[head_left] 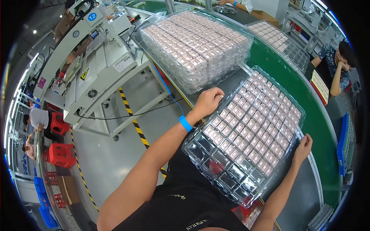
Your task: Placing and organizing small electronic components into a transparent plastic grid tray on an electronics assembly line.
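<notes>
A clear plastic tray [266, 111] of small pinkish square parts lies in front of me on the bench. Its near rows of pockets [227, 169] hold no parts, and its near end reaches over my lap. My left hand [208, 103], with a blue wristband [185, 123], is closed beside the tray's left edge, fingertips pinched together. Close to the right edge, my right hand [302, 149] is closed with curled fingers. What either pinch holds, if anything, is too small to make out. I cannot tell whether the hands touch the tray.
A tall stack of filled trays [192, 46] in clear wrap stands beyond my left hand. A green conveyor belt [320, 142] curves past on the right. Another part-filled tray [277, 40] lies across it, near a seated person [335, 69]. A white machine [104, 73] stands at left.
</notes>
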Tool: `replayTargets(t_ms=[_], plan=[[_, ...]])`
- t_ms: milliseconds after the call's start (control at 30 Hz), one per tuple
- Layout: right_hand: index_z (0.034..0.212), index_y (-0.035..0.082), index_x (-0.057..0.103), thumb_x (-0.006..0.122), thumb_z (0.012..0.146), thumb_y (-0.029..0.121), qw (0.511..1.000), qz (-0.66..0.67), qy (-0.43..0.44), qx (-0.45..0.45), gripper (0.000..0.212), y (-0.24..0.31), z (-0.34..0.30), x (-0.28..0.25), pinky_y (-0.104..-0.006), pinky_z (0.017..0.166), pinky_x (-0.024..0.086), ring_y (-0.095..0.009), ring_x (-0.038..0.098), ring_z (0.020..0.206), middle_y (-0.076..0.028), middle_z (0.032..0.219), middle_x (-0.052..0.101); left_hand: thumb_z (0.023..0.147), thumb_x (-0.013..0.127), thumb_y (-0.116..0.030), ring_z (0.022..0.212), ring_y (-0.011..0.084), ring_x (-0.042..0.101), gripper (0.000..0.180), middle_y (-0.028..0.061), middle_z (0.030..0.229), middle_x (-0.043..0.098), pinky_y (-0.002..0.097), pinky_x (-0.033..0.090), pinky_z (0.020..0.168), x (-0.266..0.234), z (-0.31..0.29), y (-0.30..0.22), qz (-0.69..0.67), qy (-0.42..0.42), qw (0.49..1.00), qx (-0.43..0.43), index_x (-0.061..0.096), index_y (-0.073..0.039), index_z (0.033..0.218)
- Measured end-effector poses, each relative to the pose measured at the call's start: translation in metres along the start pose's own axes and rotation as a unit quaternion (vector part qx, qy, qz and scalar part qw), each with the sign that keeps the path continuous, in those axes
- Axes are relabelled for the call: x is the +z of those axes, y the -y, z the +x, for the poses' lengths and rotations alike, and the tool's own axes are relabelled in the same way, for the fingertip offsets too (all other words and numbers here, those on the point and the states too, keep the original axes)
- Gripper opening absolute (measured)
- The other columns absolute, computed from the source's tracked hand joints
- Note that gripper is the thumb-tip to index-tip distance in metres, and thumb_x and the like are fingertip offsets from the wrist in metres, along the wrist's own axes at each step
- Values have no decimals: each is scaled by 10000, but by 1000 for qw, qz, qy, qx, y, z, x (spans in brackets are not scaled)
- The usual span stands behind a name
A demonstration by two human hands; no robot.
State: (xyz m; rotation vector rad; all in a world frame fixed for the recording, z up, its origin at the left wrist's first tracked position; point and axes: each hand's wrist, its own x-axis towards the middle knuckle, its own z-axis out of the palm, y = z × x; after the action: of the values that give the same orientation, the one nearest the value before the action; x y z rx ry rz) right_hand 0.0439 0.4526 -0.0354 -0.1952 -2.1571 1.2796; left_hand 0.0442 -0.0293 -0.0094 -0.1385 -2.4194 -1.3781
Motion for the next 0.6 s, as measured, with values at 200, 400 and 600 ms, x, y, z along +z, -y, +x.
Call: replayTargets(t_ms=[200, 400, 600], plan=[[1133, -18, 590, 538, 982, 180, 1000, -12, 8, 3, 254, 0, -1, -1, -231, 726, 428, -87, 508, 798, -27, 895, 572, 837, 591, -89, 783, 314, 653, 121, 156, 843, 674, 387, 503, 704, 0, -2, 1, 0, 2, 1000, -2, 651, -4, 898], [1098, -19, 613, 549, 970, 171, 1000, -22, 6, -5, 237, 7, -3, -1, -239, 741, 442, -101, 535, 818, -39, 913, 602, 833, 616, -94, 664, 191, 634, 160, 133, 800, 681, 314, 491, 622, 2, -1, 4, 4, -23, 1000, 18, 683, 11, 933], [1083, -6, 618, 553, 964, 174, 998, -62, 10, -3, 225, 17, -6, 0, -234, 671, 410, -78, 479, 741, -10, 845, 563, 827, 597, -98, 687, 265, 653, 162, 165, 794, 671, 349, 501, 636, 2, -1, 6, -11, -21, 1000, -6, 659, -3, 943]])
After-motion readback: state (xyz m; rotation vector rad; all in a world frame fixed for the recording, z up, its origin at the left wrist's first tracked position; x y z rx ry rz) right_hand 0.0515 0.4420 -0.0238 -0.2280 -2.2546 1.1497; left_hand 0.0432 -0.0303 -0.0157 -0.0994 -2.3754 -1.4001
